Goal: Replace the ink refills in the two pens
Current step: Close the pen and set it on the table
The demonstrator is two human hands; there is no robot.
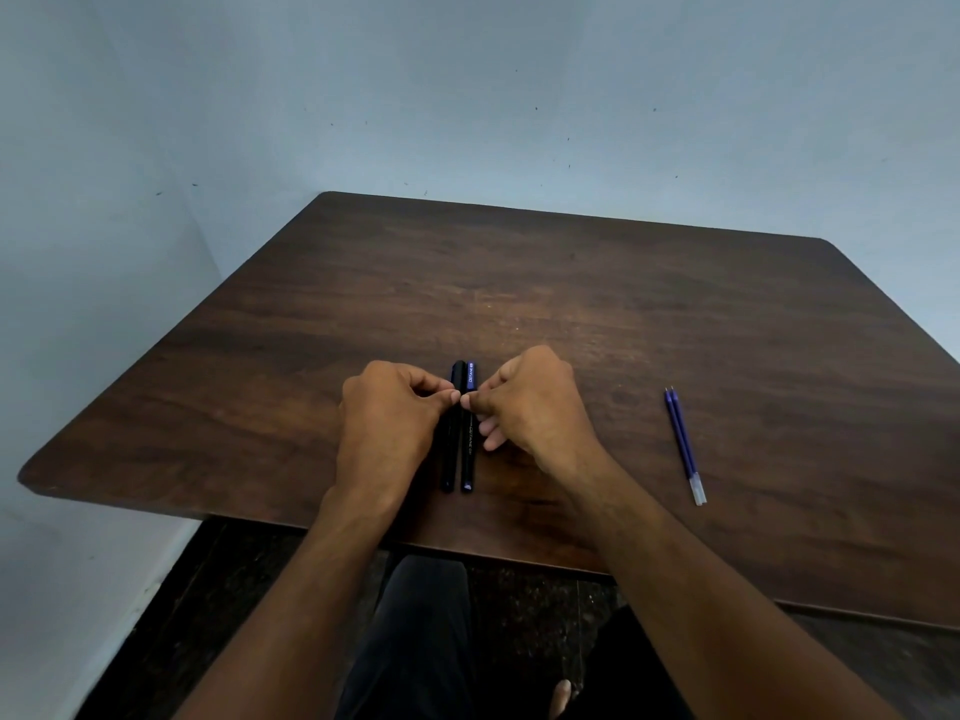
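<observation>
Fingertips [456, 394] of left hand [387, 407] pinched together just above centre of frame, meeting fingertips [466, 404] of right hand [535, 402] over the two pens. Could not tell whether either pinch actually gripped a pen or merely rested on it; contact point hidden by the fingertips themselves. Remaining fingers of right hand curled under, two of them showing pale below the knuckles, close to the right pen's barrel.

Two pens lay side by side at middle of frame, touching or nearly so, running lengthwise away from the viewer. Left pen [451, 444] all black. Right pen [469, 449] black in the barrel with a blue cap end at the far tip, white lettering along it, too small to read with certainty. Both capped, near ends pointed toward lower edge of frame.

Two blue refills [683, 444] at right of frame, well apart from pens and hands, lying parallel and touching, clear ends nearest the lower edge, tips farthest up.

All resting on dark wooden table [623, 314] with rounded corners, filling middle band of frame. Pale blue wall [467, 96] across upper half. Dark trousers [415, 641] and dark floor [519, 615] at bottom centre, forearms reaching up from lower corners.
</observation>
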